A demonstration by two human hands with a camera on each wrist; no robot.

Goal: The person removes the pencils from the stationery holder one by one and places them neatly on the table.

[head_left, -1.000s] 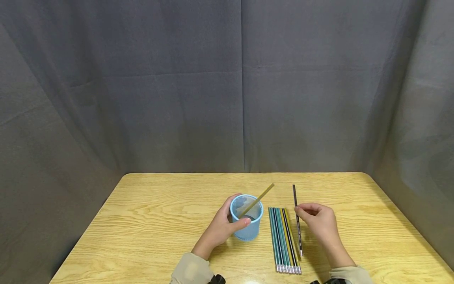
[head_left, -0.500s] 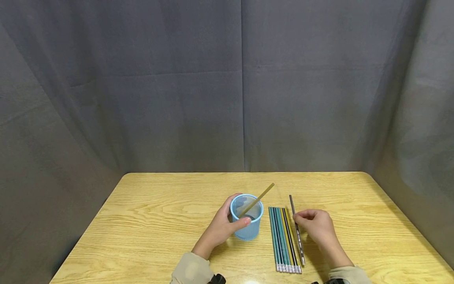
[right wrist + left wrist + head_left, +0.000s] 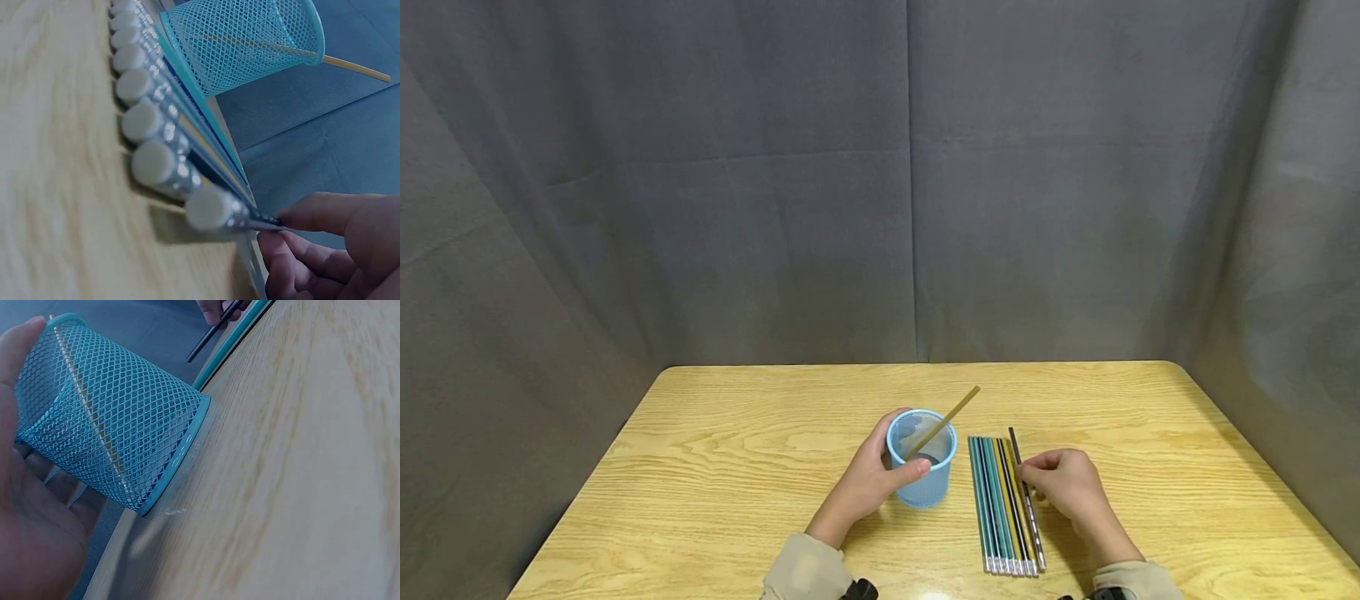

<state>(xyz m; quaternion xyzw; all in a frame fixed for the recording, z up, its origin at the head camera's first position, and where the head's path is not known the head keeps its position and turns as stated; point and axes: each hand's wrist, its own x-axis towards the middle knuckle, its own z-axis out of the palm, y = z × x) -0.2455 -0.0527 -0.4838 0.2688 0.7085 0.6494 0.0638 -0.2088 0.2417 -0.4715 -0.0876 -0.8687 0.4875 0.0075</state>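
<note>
My left hand grips a light blue mesh pencil cup, thumb over the near side of its rim. One yellow pencil leans inside the cup, its upper end sticking out to the right. Thumb and fingertips of my right hand pinch a black pencil at the right end of a row of pencils. The row is green, black and yellow, laid side by side with the eraser ends toward me. In the right wrist view the black pencil's white eraser sits slightly above the row's erasers.
Everything stands on a light wooden table with rounded far corners. Grey cloth hangs behind the table and along both sides. The cup stands just left of the pencil row.
My right hand has brought the black pencil left and toward me, up against the right side of the row. The left hand and the cup have stayed where they were.
</note>
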